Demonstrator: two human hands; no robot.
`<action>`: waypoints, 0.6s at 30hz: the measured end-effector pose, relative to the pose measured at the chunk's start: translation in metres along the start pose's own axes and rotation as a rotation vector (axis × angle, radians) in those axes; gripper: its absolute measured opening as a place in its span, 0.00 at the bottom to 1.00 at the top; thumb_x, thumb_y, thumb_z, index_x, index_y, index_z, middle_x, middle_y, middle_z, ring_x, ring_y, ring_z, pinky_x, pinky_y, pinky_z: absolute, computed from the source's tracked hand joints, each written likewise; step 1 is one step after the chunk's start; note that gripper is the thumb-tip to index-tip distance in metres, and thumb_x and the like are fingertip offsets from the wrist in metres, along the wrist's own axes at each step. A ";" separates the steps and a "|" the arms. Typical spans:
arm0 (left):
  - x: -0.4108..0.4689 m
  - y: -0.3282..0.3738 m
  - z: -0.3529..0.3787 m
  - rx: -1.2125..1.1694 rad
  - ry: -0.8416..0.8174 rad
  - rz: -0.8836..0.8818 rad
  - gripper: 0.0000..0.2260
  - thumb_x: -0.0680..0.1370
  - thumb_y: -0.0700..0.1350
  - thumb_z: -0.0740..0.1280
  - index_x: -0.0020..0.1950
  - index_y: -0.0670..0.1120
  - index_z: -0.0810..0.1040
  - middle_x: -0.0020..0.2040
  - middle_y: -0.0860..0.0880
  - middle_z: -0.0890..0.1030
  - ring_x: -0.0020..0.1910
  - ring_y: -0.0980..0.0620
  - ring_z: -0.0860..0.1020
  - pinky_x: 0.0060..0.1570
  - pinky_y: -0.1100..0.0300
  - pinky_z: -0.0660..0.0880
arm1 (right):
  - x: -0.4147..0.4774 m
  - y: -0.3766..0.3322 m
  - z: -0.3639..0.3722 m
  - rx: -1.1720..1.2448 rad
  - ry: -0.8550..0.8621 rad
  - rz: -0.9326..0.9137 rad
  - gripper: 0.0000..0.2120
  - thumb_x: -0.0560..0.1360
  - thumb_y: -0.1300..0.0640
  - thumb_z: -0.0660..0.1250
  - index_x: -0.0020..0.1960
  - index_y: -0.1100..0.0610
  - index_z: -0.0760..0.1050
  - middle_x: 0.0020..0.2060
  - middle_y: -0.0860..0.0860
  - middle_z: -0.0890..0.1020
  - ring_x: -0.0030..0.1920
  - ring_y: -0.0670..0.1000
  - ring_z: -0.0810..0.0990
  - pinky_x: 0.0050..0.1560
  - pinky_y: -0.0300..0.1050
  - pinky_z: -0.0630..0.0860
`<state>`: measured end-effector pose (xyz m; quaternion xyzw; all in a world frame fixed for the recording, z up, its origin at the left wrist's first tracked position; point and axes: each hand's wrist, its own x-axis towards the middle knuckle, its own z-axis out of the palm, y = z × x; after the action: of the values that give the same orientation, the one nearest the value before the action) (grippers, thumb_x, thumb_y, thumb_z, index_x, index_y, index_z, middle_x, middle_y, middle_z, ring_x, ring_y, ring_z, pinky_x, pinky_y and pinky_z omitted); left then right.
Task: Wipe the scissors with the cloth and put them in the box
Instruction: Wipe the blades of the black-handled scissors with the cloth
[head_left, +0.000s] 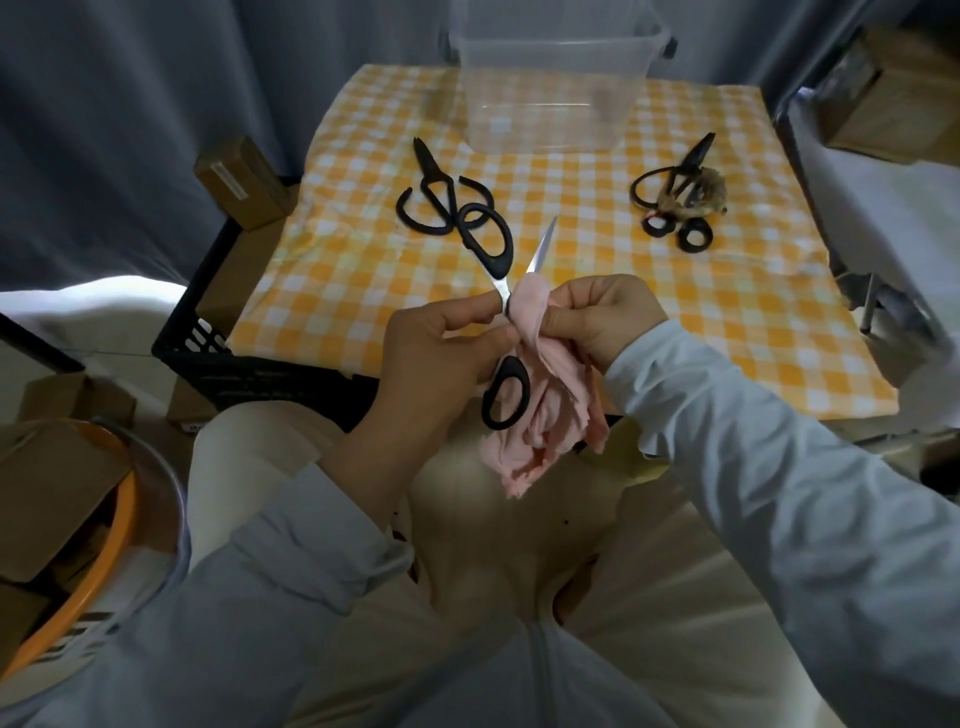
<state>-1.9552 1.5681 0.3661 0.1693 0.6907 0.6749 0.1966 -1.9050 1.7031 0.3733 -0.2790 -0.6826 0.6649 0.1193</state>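
Centre frame | your left hand (441, 343) pinches scissors (540, 254) steady | right hand (602, 312) clamps cloth (540, 410) round blade to wipe

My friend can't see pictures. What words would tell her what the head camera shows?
A left hand holds scissors while the right hand pinches a pink cloth round their blade. More black scissors lie on the yellow checked tablecloth beyond, with a clear plastic box at its far edge.

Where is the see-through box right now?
In the head view, the clear box stands at the far middle of the yellow checked tablecloth, behind and between the left scissors pile and the right scissors pile.
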 end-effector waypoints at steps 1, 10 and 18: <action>0.000 0.000 0.000 -0.014 -0.004 -0.002 0.16 0.73 0.34 0.71 0.59 0.46 0.78 0.44 0.59 0.78 0.36 0.67 0.80 0.36 0.70 0.77 | 0.000 0.001 0.000 0.012 -0.031 0.001 0.09 0.69 0.70 0.69 0.33 0.61 0.75 0.19 0.48 0.78 0.22 0.44 0.75 0.26 0.35 0.75; -0.001 -0.001 0.002 -0.081 0.022 -0.064 0.13 0.72 0.35 0.72 0.52 0.48 0.79 0.44 0.55 0.79 0.35 0.66 0.80 0.34 0.71 0.76 | 0.001 0.001 0.001 0.015 0.044 -0.023 0.11 0.69 0.72 0.68 0.31 0.61 0.73 0.15 0.45 0.74 0.17 0.41 0.70 0.21 0.31 0.68; -0.004 0.001 0.000 -0.106 0.031 -0.104 0.09 0.71 0.34 0.72 0.44 0.48 0.80 0.41 0.54 0.80 0.33 0.65 0.80 0.33 0.70 0.76 | 0.004 0.006 -0.001 -0.057 -0.011 -0.069 0.12 0.70 0.70 0.68 0.30 0.59 0.75 0.17 0.45 0.75 0.20 0.41 0.71 0.25 0.33 0.71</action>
<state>-1.9521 1.5662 0.3673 0.1121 0.6650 0.7018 0.2295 -1.9067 1.7062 0.3667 -0.2549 -0.7109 0.6423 0.1305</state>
